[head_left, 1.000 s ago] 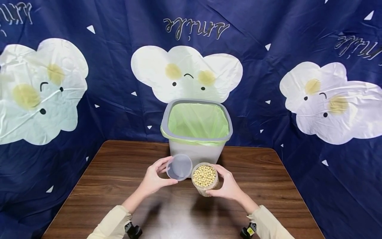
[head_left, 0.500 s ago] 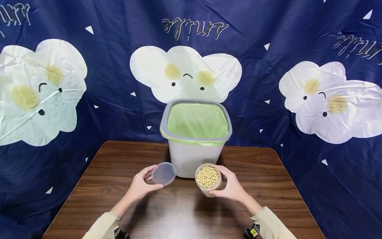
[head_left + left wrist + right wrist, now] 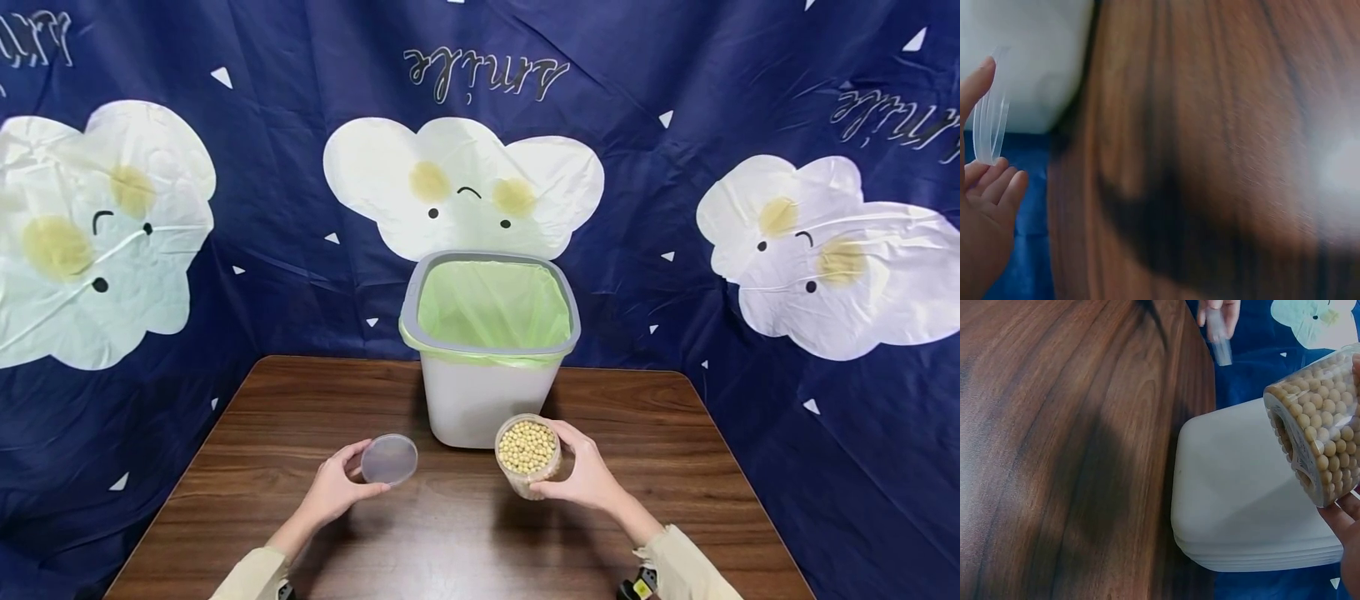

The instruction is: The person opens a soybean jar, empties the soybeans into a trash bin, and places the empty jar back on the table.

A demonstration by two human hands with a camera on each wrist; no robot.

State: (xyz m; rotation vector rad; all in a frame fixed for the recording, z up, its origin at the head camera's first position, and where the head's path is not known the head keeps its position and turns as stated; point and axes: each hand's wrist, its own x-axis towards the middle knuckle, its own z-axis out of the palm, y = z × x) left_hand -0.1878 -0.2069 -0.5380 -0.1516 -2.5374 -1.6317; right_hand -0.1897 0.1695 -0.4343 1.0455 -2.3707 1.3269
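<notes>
A clear round lid is pinched at its edge between the thumb and fingers of my left hand, above the table's left-middle part. In the left wrist view the lid is seen edge-on between thumb and fingertips. My right hand grips the side of a clear jar filled with round, pale yellow soybeans. The jar's top is uncovered and leans a little toward the head camera. In the right wrist view the jar's base and wall show, beans pressed against the plastic.
Behind the hands stands a white bin with a grey rim and a green liner. Everything is over a brown wood-grain table. A dark blue curtain with cloud prints hangs behind and at both sides.
My left hand has moved left and toward me with the lid, away from the jar. My right hand has shifted slightly right with the jar.
</notes>
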